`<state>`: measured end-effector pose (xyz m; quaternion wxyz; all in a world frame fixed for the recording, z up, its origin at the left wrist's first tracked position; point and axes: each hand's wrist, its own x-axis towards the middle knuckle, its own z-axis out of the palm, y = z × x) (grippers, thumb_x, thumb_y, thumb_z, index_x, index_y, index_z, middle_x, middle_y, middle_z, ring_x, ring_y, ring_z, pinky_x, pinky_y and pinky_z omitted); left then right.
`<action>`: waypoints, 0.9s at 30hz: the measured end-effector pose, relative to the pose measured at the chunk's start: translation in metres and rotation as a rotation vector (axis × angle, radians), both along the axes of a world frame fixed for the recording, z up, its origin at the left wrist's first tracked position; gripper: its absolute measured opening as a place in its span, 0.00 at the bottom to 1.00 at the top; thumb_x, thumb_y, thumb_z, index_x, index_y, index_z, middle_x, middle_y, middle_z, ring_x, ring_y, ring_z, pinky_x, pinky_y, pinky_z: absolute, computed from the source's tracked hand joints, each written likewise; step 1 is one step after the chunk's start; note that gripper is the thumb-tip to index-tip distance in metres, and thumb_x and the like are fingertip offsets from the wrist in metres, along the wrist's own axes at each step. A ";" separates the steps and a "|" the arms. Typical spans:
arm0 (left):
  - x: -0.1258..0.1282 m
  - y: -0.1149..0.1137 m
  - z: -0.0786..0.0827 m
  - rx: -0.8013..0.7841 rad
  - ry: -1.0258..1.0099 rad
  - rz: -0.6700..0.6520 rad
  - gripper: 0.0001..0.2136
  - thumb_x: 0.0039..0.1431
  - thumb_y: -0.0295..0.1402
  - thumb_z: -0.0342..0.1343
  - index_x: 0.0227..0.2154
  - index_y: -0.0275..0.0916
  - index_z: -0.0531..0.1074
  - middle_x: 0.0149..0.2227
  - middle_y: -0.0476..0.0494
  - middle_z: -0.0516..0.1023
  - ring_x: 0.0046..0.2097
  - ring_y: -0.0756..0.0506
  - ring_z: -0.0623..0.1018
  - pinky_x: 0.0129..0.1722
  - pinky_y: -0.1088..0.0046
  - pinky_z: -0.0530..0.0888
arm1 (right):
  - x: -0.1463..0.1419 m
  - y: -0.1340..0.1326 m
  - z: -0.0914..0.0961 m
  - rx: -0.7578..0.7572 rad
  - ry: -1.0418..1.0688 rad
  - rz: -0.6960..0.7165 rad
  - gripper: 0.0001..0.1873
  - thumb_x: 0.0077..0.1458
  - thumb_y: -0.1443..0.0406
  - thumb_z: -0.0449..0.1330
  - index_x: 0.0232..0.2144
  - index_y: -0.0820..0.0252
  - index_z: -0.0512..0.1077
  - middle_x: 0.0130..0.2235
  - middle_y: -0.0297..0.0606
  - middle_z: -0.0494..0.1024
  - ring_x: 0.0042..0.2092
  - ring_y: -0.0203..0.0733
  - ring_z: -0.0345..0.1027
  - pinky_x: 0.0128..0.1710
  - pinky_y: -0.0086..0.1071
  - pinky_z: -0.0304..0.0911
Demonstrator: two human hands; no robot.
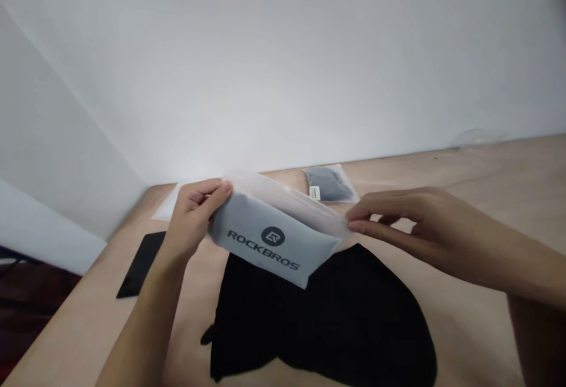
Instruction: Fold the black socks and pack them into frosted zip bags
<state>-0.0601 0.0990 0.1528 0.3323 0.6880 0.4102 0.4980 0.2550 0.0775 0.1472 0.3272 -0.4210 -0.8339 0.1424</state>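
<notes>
A frosted plastic pouch (269, 239) with a grey card printed ROCKBROS is held tilted above the wooden table (477, 322). My left hand (192, 216) grips the pouch's upper left corner, fingers curled over its edge. My right hand (407, 216) pinches the pouch's right end between thumb and fingers. Below the pouch a black fabric piece (327, 322) lies spread flat on the table.
A second clear bag with dark contents and a small label (329, 183) lies near the wall. A black flat rectangle (141, 263) sits at the table's left edge. Some white sheet (170, 204) lies behind my left hand. White walls close the back and left.
</notes>
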 end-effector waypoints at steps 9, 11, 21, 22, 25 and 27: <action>0.020 -0.008 -0.005 0.030 0.068 -0.196 0.20 0.68 0.34 0.54 0.19 0.38 0.62 0.20 0.55 0.54 0.22 0.54 0.55 0.20 0.75 0.53 | -0.022 -0.008 0.000 -0.055 0.101 0.101 0.14 0.67 0.58 0.56 0.37 0.51 0.82 0.36 0.37 0.84 0.34 0.40 0.76 0.23 0.27 0.66; 0.023 -0.010 -0.005 0.066 0.104 -0.214 0.19 0.68 0.33 0.54 0.19 0.38 0.63 0.21 0.54 0.56 0.22 0.53 0.56 0.21 0.75 0.55 | -0.024 -0.010 -0.001 -0.094 0.094 0.137 0.13 0.66 0.59 0.57 0.38 0.52 0.82 0.34 0.35 0.83 0.31 0.38 0.74 0.23 0.27 0.66; 0.052 -0.028 -0.009 0.243 0.216 -0.263 0.17 0.67 0.28 0.53 0.20 0.38 0.65 0.21 0.55 0.61 0.24 0.54 0.61 0.25 0.76 0.60 | -0.044 -0.016 -0.009 -0.376 -0.095 0.273 0.02 0.58 0.66 0.62 0.36 0.55 0.73 0.28 0.28 0.73 0.25 0.33 0.61 0.24 0.28 0.55; 0.052 -0.027 -0.010 0.224 0.233 -0.250 0.17 0.67 0.28 0.52 0.20 0.37 0.66 0.21 0.54 0.62 0.24 0.53 0.61 0.25 0.76 0.60 | -0.044 -0.014 -0.010 -0.383 -0.097 0.286 0.02 0.59 0.65 0.61 0.33 0.56 0.72 0.27 0.28 0.72 0.25 0.33 0.61 0.24 0.28 0.54; 0.047 -0.018 -0.014 0.163 0.306 -0.178 0.15 0.66 0.33 0.55 0.21 0.37 0.69 0.21 0.53 0.64 0.24 0.52 0.63 0.24 0.75 0.60 | -0.040 -0.008 -0.011 -0.438 -0.058 0.263 0.14 0.59 0.61 0.61 0.23 0.57 0.65 0.22 0.27 0.64 0.24 0.33 0.57 0.22 0.29 0.51; 0.043 -0.011 -0.018 0.094 0.373 -0.151 0.11 0.60 0.38 0.62 0.26 0.37 0.73 0.24 0.51 0.70 0.27 0.51 0.68 0.25 0.76 0.62 | -0.037 -0.004 -0.011 -0.484 0.032 0.238 0.18 0.59 0.57 0.61 0.22 0.57 0.64 0.21 0.27 0.62 0.23 0.33 0.56 0.21 0.29 0.50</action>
